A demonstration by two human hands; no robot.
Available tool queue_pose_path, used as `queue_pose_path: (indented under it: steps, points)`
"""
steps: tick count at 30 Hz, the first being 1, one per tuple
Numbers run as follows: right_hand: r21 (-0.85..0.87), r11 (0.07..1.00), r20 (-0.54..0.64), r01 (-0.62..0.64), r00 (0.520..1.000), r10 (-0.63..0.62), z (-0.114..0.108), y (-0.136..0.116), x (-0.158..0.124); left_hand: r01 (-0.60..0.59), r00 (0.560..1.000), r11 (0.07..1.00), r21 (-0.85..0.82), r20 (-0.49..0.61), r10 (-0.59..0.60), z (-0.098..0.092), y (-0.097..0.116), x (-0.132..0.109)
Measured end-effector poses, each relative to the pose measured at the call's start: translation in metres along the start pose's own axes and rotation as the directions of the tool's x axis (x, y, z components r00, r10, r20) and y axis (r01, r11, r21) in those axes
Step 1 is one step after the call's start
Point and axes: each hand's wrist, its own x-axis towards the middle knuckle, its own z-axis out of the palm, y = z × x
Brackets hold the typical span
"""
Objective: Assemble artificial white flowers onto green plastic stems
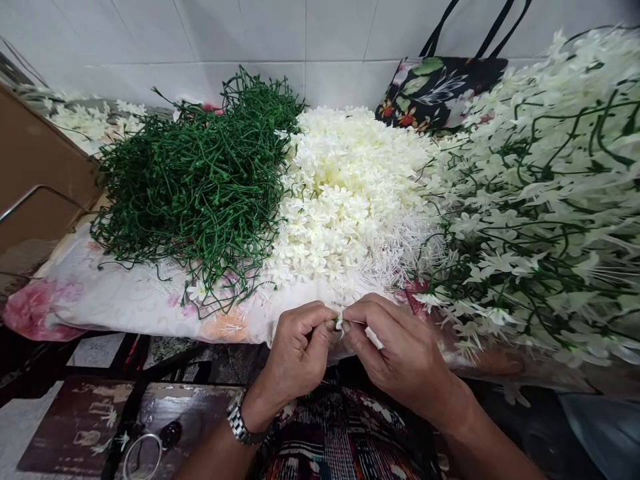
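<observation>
Patterned lap cloth (345,433); above it left hand (300,350) and right hand (400,353), each grip pinched shut on one small white blossom (340,324) at the front edge of the counter (100,300), below the blossom pile (350,187); a firm fingertip pinch probably serves best.
</observation>
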Motion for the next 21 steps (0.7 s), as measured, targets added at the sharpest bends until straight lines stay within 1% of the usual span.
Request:
queue_pose_path:
  steps: [4,9,16,21]
  points:
    - [0.061,0.998,-0.011,-0.030,0.999,0.031,0.0063,0.0058,-0.0026,-0.012,0.999,0.997,0.073,-0.029,0.014,0.0044,-0.0032,-0.0001]
    - [0.058,0.998,0.001,-0.025,1.000,0.025,0.0091,0.0073,-0.0005,0.015,0.999,0.993,0.115,-0.041,-0.010,0.0065,-0.0061,-0.0014]
    - [0.046,0.999,0.028,-0.022,0.999,0.021,0.0093,0.0086,0.0012,0.005,0.999,0.991,0.132,-0.049,0.002,0.0089,-0.0070,0.0002]
    - [0.047,0.999,0.038,0.016,0.999,-0.017,0.0102,0.0109,0.0019,0.014,0.999,0.992,0.128,-0.053,-0.007,0.0096,-0.0093,0.0013]
